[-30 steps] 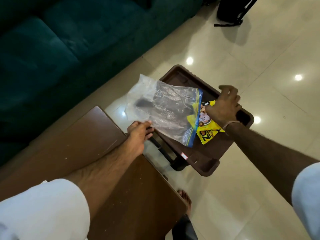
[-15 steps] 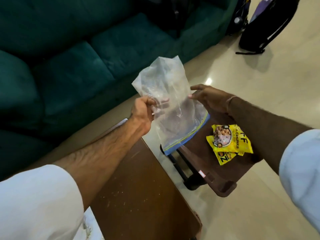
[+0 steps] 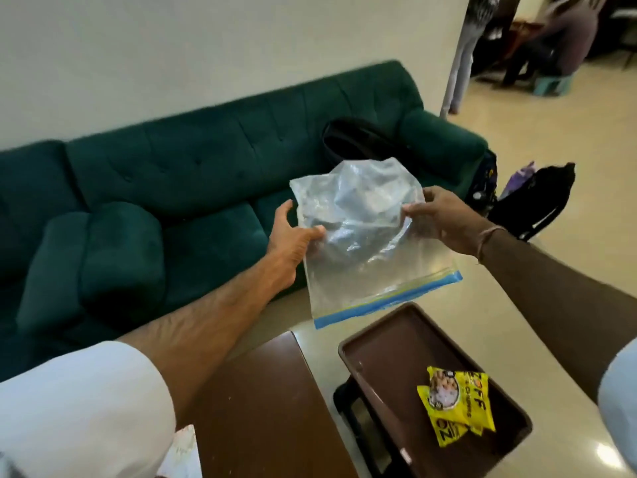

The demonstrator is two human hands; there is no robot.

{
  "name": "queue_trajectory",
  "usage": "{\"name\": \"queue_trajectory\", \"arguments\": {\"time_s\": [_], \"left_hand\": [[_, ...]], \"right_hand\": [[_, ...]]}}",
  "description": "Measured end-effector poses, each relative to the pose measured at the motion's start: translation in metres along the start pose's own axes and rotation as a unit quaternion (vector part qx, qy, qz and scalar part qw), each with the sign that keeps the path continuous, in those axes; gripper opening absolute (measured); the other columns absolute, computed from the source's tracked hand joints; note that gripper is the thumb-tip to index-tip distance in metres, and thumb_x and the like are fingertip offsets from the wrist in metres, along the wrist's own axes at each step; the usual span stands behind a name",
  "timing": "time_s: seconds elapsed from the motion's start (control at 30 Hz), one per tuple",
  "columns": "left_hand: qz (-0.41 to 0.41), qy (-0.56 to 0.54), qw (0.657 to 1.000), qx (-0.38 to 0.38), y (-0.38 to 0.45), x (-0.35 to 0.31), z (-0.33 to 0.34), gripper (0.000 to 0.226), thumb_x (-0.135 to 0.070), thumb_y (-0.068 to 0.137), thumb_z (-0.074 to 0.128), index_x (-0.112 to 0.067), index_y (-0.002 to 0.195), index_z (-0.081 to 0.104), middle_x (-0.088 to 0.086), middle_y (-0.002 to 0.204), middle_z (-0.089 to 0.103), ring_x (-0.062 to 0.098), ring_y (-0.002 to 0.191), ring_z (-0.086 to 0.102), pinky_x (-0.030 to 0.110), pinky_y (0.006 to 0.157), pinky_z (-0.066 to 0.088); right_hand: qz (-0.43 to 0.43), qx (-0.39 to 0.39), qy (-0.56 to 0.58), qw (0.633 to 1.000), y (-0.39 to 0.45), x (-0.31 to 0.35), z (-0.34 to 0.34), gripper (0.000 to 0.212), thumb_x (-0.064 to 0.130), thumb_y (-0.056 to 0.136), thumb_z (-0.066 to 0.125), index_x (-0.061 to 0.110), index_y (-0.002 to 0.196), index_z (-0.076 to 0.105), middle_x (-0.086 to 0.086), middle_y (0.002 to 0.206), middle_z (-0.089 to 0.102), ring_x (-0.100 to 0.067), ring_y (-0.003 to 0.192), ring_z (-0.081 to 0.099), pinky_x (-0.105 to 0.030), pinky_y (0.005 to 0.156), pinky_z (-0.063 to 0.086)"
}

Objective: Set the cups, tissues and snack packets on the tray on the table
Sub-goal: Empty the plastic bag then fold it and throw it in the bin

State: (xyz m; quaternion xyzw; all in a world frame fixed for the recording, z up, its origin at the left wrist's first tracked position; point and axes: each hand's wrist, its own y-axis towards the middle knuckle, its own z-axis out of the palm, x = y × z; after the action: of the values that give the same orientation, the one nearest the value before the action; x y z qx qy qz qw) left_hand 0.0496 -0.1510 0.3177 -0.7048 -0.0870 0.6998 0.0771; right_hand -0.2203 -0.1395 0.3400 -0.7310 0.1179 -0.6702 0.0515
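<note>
A plain off-white wall (image 3: 206,56) fills the upper left of the frame, and a glossy cream tiled floor (image 3: 551,139) runs down the right side. Beneath the wall, a dark green tufted velvet sofa (image 3: 193,188) spans the middle left. A dark brown wooden table (image 3: 262,408) occupies the bottom centre. Just to its right, apart from it, sits a dark brown rectangular plastic tray (image 3: 396,339) with a raised rim. A black backpack (image 3: 537,201) stands on the floor at the right edge, near the sofa's arm.

In the centre of the frame, held in the air above the tray, is a crumpled clear plastic zip bag (image 3: 365,243) with a blue seal strip along its lower edge. The left hand (image 3: 293,236) pinches its left side between thumb and fingers; the right hand (image 3: 444,215) grips its right side likewise.

Two bright yellow snack packets (image 3: 455,405) lie overlapping on the tray at the lower right.
</note>
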Motion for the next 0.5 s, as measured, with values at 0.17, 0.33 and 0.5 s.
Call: {"name": "queue_trajectory", "arguments": {"time_s": [0.17, 0.33, 0.5], "left_hand": [[0.077, 0.026, 0.994, -0.072, -0.021, -0.069, -0.02, 0.087, -0.012, 0.087, 0.066, -0.046, 0.152, 0.02, -0.013, 0.09, 0.066, -0.002, 0.068, 0.069, 0.018, 0.06, 0.056], [0.105, -0.006, 0.992, -0.075, -0.054, -0.134, -0.049, 0.037, -0.006, 0.096, 0.055, -0.024, 0.126, 0.067, -0.011, 0.101, 0.071, 0.003, 0.075, 0.067, 0.019, 0.062, 0.056], [0.113, 0.056, 0.99, -0.062, -0.085, -0.181, -0.091, 0.011, -0.026, 0.085, 0.073, -0.018, 0.091, 0.077, -0.002, 0.087, 0.074, 0.015, 0.083, 0.066, 0.025, 0.068, 0.05]], "right_hand": [[-0.146, -0.057, -0.082, 0.984, -0.029, 0.083, 0.011, 0.059, 0.008, 0.091, 0.063, 0.03, 0.139, 0.038, -0.018, 0.075, 0.07, -0.022, 0.06, 0.067, -0.029, 0.061, 0.057], [-0.206, 0.041, -0.173, 0.962, -0.052, 0.154, 0.026, 0.021, 0.013, 0.097, 0.059, 0.008, 0.116, 0.067, -0.01, 0.09, 0.07, -0.013, 0.065, 0.068, -0.025, 0.061, 0.058], [-0.227, 0.119, -0.324, 0.911, -0.073, 0.219, 0.047, 0.049, 0.016, 0.075, 0.084, 0.016, 0.121, 0.065, -0.004, 0.105, 0.069, -0.014, 0.086, 0.066, -0.018, 0.079, 0.054]]}}
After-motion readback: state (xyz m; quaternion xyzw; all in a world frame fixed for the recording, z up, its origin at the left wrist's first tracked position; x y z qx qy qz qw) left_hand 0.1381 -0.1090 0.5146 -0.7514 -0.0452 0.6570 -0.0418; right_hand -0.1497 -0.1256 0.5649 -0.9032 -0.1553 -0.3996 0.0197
